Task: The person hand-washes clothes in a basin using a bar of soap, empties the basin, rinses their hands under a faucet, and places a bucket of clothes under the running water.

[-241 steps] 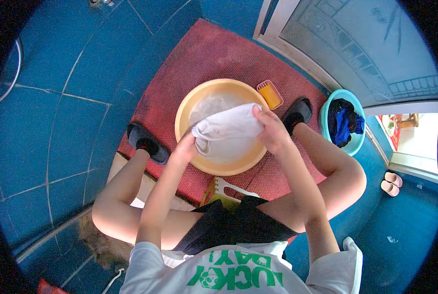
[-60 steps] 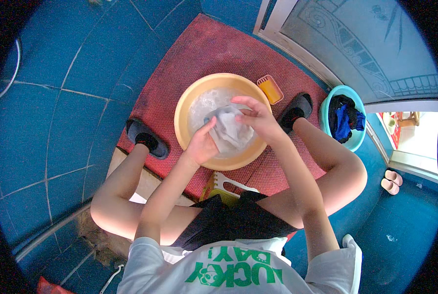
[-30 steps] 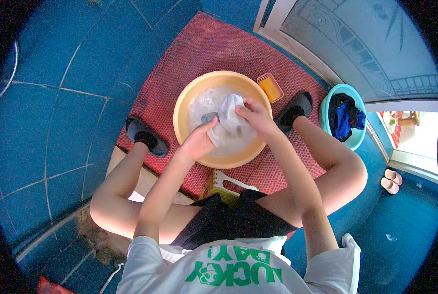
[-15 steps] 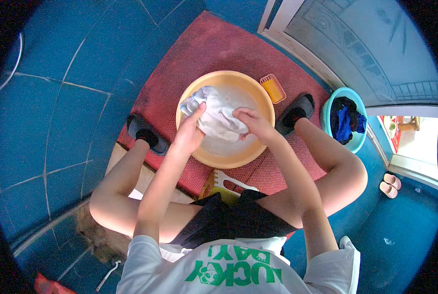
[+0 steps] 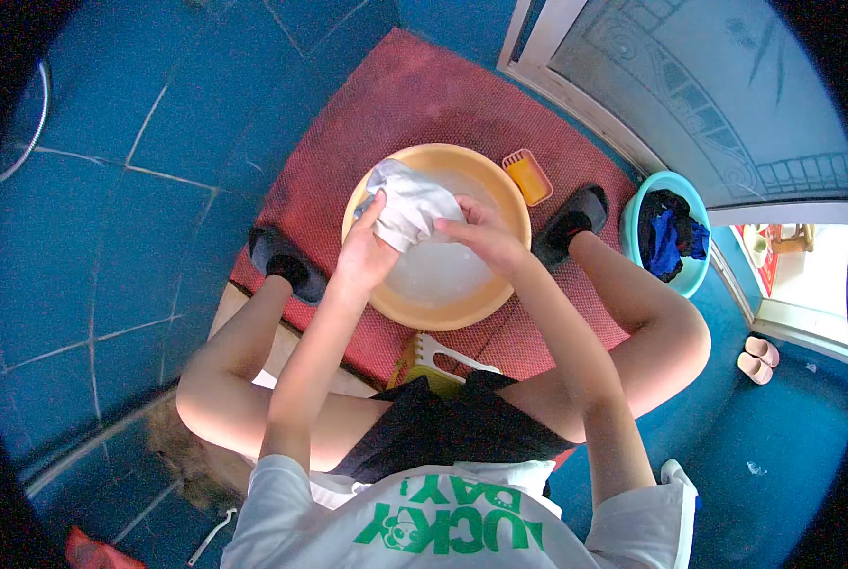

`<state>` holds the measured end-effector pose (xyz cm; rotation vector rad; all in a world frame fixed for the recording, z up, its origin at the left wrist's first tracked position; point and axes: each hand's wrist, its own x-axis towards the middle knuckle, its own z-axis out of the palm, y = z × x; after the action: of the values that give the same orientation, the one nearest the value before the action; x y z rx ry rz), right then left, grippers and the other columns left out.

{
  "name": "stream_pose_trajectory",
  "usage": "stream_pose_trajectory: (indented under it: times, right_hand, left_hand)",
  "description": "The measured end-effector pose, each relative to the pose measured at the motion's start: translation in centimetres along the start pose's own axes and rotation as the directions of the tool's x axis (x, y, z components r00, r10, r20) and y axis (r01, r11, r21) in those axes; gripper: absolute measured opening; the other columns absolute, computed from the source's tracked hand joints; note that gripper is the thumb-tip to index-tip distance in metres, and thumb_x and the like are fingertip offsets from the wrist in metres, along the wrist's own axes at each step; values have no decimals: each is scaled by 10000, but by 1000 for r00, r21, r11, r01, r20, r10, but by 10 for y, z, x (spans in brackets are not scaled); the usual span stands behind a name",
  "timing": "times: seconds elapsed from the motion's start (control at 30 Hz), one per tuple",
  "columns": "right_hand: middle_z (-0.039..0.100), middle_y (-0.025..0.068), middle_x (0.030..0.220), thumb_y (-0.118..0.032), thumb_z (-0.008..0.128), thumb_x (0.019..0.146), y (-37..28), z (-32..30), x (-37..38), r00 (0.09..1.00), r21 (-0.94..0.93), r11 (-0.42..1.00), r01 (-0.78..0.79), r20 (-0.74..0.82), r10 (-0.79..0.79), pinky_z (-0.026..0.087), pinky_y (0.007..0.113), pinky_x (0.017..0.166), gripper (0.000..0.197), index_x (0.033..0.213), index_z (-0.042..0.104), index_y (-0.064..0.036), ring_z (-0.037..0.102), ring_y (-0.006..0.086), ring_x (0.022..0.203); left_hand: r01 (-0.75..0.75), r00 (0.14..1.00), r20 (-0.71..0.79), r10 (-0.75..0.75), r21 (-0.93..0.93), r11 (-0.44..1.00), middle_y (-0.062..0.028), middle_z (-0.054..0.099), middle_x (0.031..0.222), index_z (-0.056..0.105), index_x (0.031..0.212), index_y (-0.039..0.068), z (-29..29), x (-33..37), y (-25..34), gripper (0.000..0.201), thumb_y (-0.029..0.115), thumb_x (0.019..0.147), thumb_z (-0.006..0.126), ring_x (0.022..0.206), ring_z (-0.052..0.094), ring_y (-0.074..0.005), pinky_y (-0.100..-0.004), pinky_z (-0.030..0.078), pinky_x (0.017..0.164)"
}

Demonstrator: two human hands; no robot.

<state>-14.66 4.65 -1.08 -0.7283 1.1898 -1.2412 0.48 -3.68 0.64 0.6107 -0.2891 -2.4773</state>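
A white piece of wet cloth (image 5: 413,207), bluish at its far left end, is stretched between my hands above a yellow-orange basin (image 5: 383,303). Cloudy, whitish water (image 5: 438,273) fills the bottom of the basin. My left hand (image 5: 367,248) grips the cloth's near left side, thumb on top. On the right, my right hand (image 5: 481,232) pinches the other end between thumb and fingers. What garment the cloth is, its folds do not show.
A soap dish (image 5: 528,177) lies beyond the basin's right rim on the red mat (image 5: 377,104). At the right, a turquoise basin (image 5: 633,213) holds dark and blue clothes (image 5: 669,237). A plastic stool (image 5: 433,353) is beneath me. Pink slippers (image 5: 756,360) stand at far right.
The cloth has been bunched up shorter and lifted a little up and left. My right hand has turned, its thumb now across the cloth; more water shows below.
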Motion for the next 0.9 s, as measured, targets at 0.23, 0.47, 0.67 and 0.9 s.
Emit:
stream_pose_trajectory:
  times: [0.23,0.47,0.67,0.9]
  right_hand:
    - [519,58,1000,-211,599,721,8,-8,10,985,665,728,-169,81,155,397,308,797,389,1046,459,-49,514,181,879]
    - [509,39,1009,-186,562,755,8,23,1,998,684,727,-54,47,30,392,330,825,341,1049,445,-59,496,161,925]
    - [534,60,947,-119,574,738,9,49,13,996,457,889,-37,-55,70,422,289,766,321,1023,453,-32,518,156,863]
    - [545,31,779,-107,597,717,9,59,18,915,125,971,-204,-329,235,444,222,561,233,925,505,-57,528,108,660]
  left_hand:
    - [3,1000,8,-2,-92,996,-93,423,1164,356,1153,18,6,1,-9,380,233,843,398,1079,398,-218,-361,304,922]
    - [-103,983,103,155,-395,913,-94,413,1177,359,1161,30,-18,3,-21,412,307,859,314,1096,381,-236,-402,279,936]
    - [-111,986,60,159,-480,870,-83,458,1106,384,1141,58,-97,10,-60,543,475,794,355,994,437,-218,-372,332,853]
    - [52,963,267,23,-272,961,-122,356,1185,376,1152,97,-39,-10,-98,752,664,659,373,1119,296,-255,-405,227,933]
